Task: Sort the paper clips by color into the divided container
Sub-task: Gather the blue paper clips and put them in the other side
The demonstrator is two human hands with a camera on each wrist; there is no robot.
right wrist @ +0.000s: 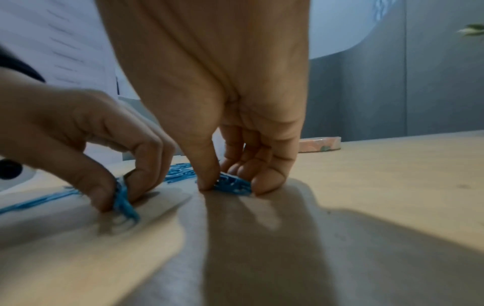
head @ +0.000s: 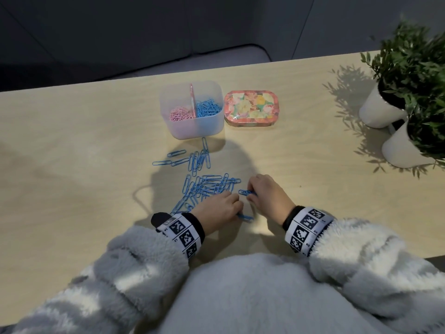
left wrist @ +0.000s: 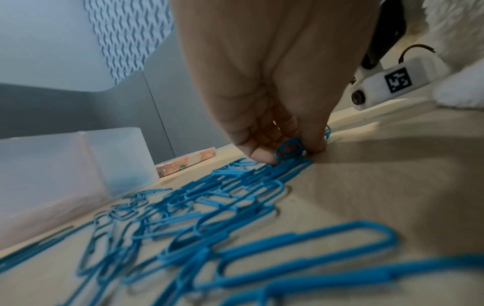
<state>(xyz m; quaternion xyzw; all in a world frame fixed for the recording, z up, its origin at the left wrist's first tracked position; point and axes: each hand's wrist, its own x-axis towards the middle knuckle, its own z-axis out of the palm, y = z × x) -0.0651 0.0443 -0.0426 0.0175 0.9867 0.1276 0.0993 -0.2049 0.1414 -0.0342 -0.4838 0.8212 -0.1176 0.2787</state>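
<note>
Dozens of blue clips (head: 204, 189) lie loose on the table (head: 72, 165), a main heap just beyond the left hand (head: 216, 207) and a smaller scatter (head: 192, 160) between that heap and the container (head: 192, 109). No pink clips show outside it; pink ones (head: 178, 113) fill its left compartment, blue ones (head: 208, 108) its right. The left hand's curled fingers pinch a few clips, one end poking out toward the person. The right hand (head: 267, 194), just right of the heap, pinches its own small bunch (head: 245, 192) between thumb and fingers against the table. The container stands straight ahead, well beyond both hands, and the blue compartment lies on the right hand's side, so I judge that hand better placed to drop next. How many clips each hand holds is hidden by the fingers. A floral tin (head: 251, 108) sits just right of the container; two potted plants (head: 409, 68) stand far right.
</note>
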